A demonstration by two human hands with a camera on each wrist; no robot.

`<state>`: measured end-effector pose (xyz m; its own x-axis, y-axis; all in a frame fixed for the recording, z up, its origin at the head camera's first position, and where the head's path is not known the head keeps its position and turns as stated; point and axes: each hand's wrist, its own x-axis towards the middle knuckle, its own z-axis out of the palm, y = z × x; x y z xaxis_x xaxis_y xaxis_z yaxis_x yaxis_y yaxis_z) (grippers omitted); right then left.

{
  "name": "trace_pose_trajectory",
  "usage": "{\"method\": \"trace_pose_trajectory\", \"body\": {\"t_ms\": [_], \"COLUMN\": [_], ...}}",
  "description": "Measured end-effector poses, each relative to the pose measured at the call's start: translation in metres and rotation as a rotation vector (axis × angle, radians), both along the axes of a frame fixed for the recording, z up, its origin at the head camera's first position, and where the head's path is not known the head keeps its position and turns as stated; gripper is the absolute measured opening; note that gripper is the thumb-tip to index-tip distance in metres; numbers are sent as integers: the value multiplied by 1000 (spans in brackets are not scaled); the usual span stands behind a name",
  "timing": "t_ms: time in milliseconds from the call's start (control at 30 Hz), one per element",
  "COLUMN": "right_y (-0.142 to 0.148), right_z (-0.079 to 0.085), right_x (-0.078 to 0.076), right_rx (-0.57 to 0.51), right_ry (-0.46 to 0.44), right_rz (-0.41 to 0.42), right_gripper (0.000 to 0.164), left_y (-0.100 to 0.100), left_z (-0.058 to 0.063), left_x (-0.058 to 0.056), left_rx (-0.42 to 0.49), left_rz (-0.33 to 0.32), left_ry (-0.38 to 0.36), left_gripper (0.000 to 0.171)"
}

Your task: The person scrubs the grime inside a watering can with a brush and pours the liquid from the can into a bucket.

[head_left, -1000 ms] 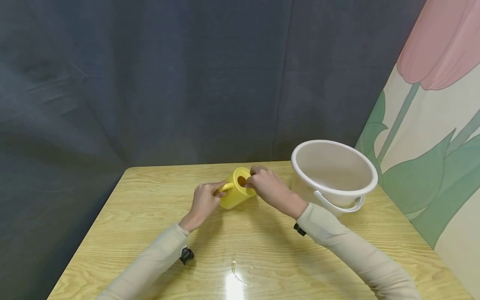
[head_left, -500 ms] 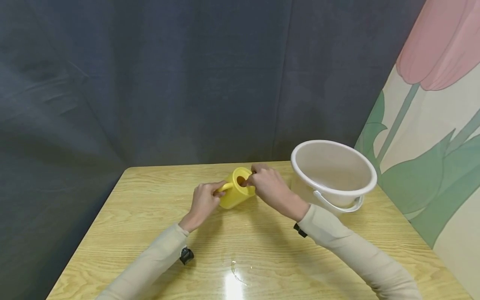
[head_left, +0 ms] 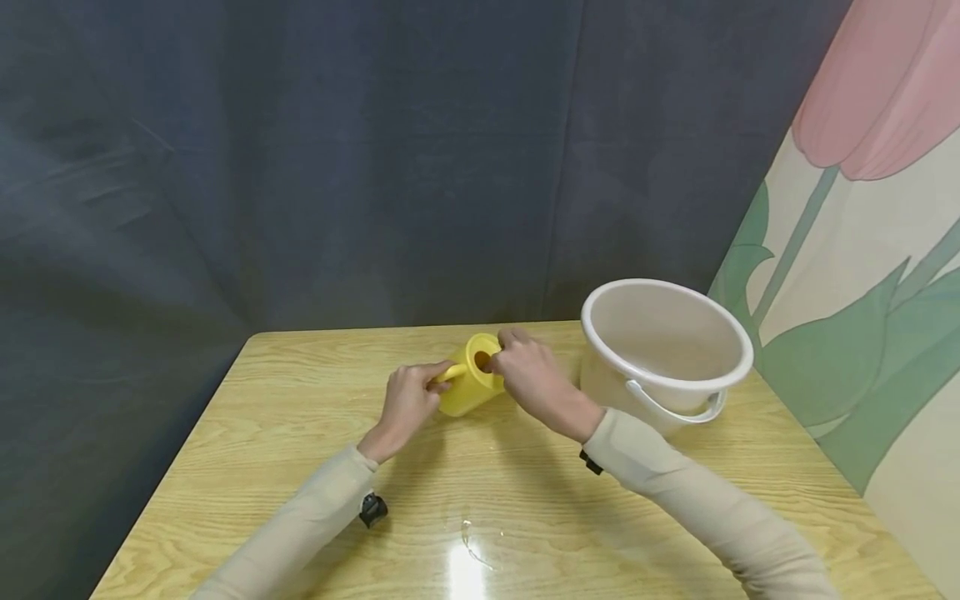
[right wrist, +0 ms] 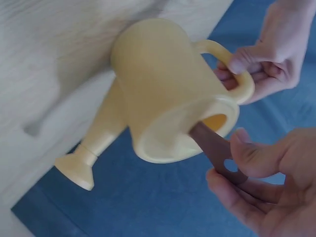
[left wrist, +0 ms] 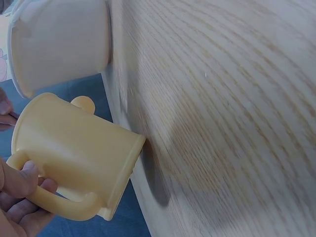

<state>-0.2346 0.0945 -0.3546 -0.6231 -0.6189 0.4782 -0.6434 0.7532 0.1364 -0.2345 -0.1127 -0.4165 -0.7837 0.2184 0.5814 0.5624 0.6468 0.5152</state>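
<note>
We see a person's left hand holding the handle of a yellow watering can, its grip narrow and wrapped round the loop, with the thumb laid over it. The can is towards the far side of the bench, tilted so that its round opening faces up and to the right; we cannot tell whether its base touches the wood. In the right wrist view we make out the spout, which ends in a flared head.

The right hand is at the mouth of the can, its grip also narrow: thumb and fingers pinch a flat brown strip with a hole through it. We see the strip's other end reaching into the opening, where the rest is hidden.

To the right of the can stands a white bucket, upright, its bail hanging down on the near side. Nearer to us, a thin glossy streak lies on the bench. A dark blue curtain hangs along the far edge.
</note>
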Motion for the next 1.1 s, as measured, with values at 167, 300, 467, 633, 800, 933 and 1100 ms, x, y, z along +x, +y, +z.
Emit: {"method": "trace_pose_trajectory", "body": {"t_ms": [167,300,467,633,800,933,1100], "right_y": [-2,-2,1,4,7,9,11], "right_z": [-6,-6,-3,4,17,27,31], "right_x": [-4,-8,-15,-16,-14,-12,-10], "right_rx": [-3,-56,-117,-121,-128,-156,-184], "right_ry": [14,-38,-93,-112,-139,-136,-146], "right_rz": [-16,3,16,6,2,8,0], "right_gripper": [22,13,7,10,14,15,14], "left_y": [1,1,1,1,1,1,0], "left_z": [2,3,0,-1,-2,-1,-1], "left_x": [1,1,0,0,0,0,0], "left_rx": [-5,-8,-15,-7,1,2,0], "left_rz": [2,6,6,3,9,12,16], "left_ry": [5,7,17,21,15,23,32], "left_gripper": [31,31,32,33,33,33,33]}}
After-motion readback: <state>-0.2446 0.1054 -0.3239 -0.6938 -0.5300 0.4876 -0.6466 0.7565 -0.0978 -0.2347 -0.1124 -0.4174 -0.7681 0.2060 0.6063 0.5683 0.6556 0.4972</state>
